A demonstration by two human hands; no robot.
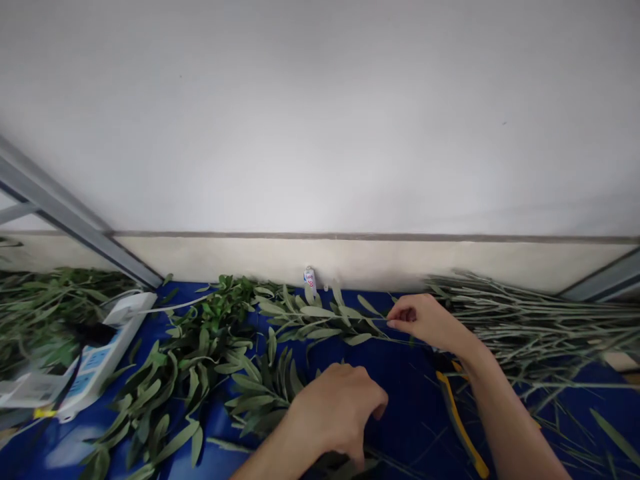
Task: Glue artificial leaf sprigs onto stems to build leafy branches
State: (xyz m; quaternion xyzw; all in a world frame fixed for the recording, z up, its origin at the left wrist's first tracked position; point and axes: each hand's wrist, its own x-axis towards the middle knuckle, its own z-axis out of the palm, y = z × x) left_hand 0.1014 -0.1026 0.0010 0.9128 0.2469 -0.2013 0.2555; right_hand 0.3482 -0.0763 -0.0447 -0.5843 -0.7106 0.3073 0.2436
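Near the wall, my right hand (425,321) pinches the thin stem end of a leafy green sprig (320,317), whose leaves point left over the blue table surface (395,380). Lower and nearer, my left hand (343,407) has its fingers bent downward, thumb and forefinger apart, above more leaves and stems. No object shows between those fingers. Another leafy sprig (263,393) lies just left of my left hand. To the left is a larger heap of leafy sprigs (185,380).
A white power strip (107,353) with plugs and cables stands at the left, beside more greenery (50,307). A small can (310,279) is by the wall. Bare stems (520,327) are piled at the right. A yellow-handled tool (463,427) lies near my right forearm.
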